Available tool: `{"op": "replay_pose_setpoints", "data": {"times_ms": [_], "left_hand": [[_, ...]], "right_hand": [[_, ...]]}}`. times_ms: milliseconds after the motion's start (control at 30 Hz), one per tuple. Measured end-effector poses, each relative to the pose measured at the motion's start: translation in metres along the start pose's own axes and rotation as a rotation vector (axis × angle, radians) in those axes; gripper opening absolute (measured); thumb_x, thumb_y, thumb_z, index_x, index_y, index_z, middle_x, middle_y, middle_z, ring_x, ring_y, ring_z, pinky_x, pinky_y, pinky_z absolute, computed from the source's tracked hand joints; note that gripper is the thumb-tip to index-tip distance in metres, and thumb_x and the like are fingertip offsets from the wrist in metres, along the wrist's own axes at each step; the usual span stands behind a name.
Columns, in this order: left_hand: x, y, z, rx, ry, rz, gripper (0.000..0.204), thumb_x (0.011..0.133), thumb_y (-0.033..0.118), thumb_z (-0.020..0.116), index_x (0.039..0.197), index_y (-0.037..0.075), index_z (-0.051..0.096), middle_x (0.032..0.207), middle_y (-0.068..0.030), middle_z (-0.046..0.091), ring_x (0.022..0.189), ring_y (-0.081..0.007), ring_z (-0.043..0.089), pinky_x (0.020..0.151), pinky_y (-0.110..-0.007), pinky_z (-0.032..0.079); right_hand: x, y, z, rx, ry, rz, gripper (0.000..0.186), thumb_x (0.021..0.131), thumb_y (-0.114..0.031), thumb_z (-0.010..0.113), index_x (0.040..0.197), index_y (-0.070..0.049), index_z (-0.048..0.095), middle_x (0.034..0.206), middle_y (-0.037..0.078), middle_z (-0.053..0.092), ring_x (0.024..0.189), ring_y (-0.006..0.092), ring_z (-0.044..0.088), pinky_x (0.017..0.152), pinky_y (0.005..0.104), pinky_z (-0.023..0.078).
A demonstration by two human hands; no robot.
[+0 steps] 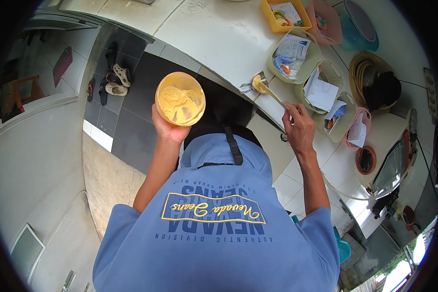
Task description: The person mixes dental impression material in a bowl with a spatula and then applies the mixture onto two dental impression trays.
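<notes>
My left hand (166, 127) is wrapped round the lower side of a round orange-yellow tub (163, 104). The tub is tilted so that its inside shows, smeared with thick pale-yellow cream (180, 101). On the right, the fingers of my right hand (299, 125) pinch the handle of a spoon (276, 98). Yellow cream coats the spoon's head, which is at a small shiny metal piece (247, 88) by the edge of the white counter (214, 53). I cannot tell whether the spoon touches the metal or only overlaps it.
Several plastic baskets with papers and small items, among them a yellow basket (297, 28) and a green basket (268, 59), line the counter's right side. Beyond them stand a lidded teal container (357, 44) and a yellow basin (357, 61). Shoes (117, 88) lie on the dark floor tiles.
</notes>
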State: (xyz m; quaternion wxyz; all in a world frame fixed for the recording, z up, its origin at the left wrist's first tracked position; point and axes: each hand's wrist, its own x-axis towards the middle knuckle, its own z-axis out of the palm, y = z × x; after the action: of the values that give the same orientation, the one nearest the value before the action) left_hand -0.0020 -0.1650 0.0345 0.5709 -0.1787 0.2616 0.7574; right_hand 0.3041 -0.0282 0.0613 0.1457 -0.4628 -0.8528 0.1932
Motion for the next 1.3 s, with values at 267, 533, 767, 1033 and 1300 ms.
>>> {"op": "replay_pose_setpoints", "data": {"times_ms": [267, 533, 767, 1033, 1300], "left_hand": [[-0.004, 0.005, 0.003, 0.0, 0.075, 0.054, 0.046, 0.089, 0.034, 0.043, 0.123, 0.006, 0.054, 0.121, -0.0112, 0.058, 0.111, -0.0293, 0.056, 0.096, -0.047, 0.046], [-0.004, 0.011, -0.01, -0.037, 0.046, 0.054, 0.048, 0.093, 0.044, 0.047, 0.127, 0.01, 0.052, 0.125, -0.0097, 0.057, 0.114, -0.0293, 0.055, 0.099, -0.048, 0.044], [-0.002, 0.013, -0.008, -0.028, 0.086, 0.053, 0.046, 0.092, 0.039, 0.045, 0.124, 0.008, 0.054, 0.122, -0.0099, 0.058, 0.112, -0.0288, 0.055, 0.097, -0.047, 0.045], [0.008, 0.012, -0.004, -0.034, -0.001, -0.006, 0.048, 0.093, 0.045, 0.048, 0.126, 0.01, 0.053, 0.124, -0.01, 0.058, 0.114, -0.029, 0.055, 0.099, -0.048, 0.044], [0.018, -0.029, 0.011, 0.013, -0.102, -0.262, 0.05, 0.092, 0.044, 0.049, 0.127, 0.009, 0.052, 0.125, -0.0111, 0.056, 0.114, -0.0293, 0.055, 0.097, -0.047, 0.046]], "right_hand": [[0.016, -0.001, 0.007, -0.02, 0.012, -0.029, 0.031, 0.077, -0.005, 0.066, 0.108, -0.013, 0.067, 0.083, 0.006, 0.062, 0.066, 0.0229, 0.063, 0.06, 0.0343, 0.051], [0.026, -0.003, 0.006, -0.054, 0.006, -0.03, 0.029, 0.078, -0.005, 0.065, 0.106, -0.012, 0.067, 0.083, 0.007, 0.062, 0.066, 0.0233, 0.063, 0.059, 0.0338, 0.051], [0.027, -0.004, 0.002, -0.043, 0.007, 0.003, 0.028, 0.078, -0.005, 0.064, 0.105, -0.012, 0.068, 0.083, 0.007, 0.062, 0.066, 0.0231, 0.064, 0.059, 0.0341, 0.051], [0.023, -0.026, -0.016, 0.113, 0.14, 0.068, 0.027, 0.078, -0.004, 0.064, 0.105, -0.008, 0.068, 0.083, 0.009, 0.064, 0.063, 0.0233, 0.062, 0.058, 0.034, 0.05], [0.04, -0.133, -0.048, 0.322, -0.223, -0.064, 0.026, 0.081, -0.01, 0.061, 0.103, 0.002, 0.058, 0.076, 0.017, 0.064, 0.068, 0.0343, 0.063, 0.062, 0.0437, 0.05]]}}
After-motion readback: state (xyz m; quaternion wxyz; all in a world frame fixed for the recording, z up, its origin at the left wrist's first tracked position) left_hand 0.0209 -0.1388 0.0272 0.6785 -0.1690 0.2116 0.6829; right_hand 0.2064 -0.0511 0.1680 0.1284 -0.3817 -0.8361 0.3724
